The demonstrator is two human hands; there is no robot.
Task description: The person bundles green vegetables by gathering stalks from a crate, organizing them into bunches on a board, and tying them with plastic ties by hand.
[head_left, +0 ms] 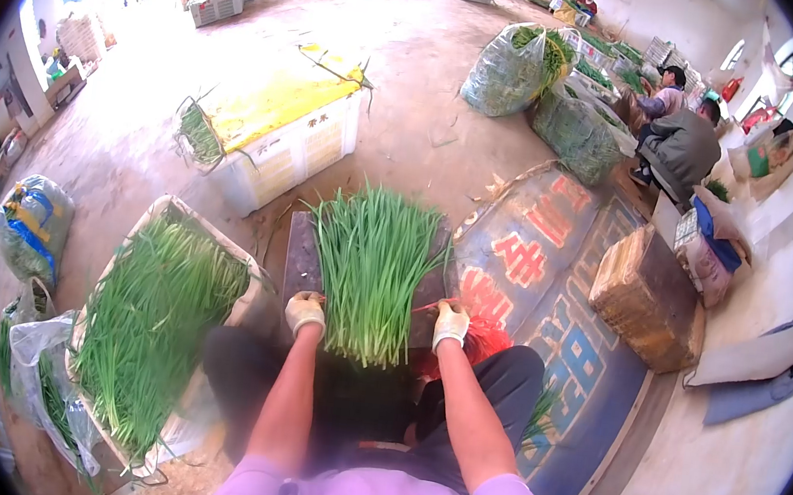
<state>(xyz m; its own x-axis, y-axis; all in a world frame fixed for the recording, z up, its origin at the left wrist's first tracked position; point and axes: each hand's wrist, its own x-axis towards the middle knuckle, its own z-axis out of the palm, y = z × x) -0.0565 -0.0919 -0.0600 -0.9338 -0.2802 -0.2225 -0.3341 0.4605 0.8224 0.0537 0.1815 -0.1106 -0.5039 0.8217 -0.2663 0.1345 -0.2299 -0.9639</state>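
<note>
A thick bunch of green chives [370, 274] lies on a dark flat board [302, 252] in front of my knees, its pale cut ends toward me. At the bunch's left edge is my left hand [306, 312] in a pale glove, fingers curled; what they pinch is hidden. On the other side my right hand [451, 323], also gloved, pinches a thin red tie [426, 306] that runs toward the chives. A pile of red ties [486, 339] sits by my right knee.
On my left stands a crate [256, 276] heaped with loose chives [152, 319]. Ahead is a white crate [305, 156] under a yellow cover. A painted signboard [546, 292] and a worn block [648, 293] are on the right. Other people [682, 147] sit beyond, beside filled bags [506, 75].
</note>
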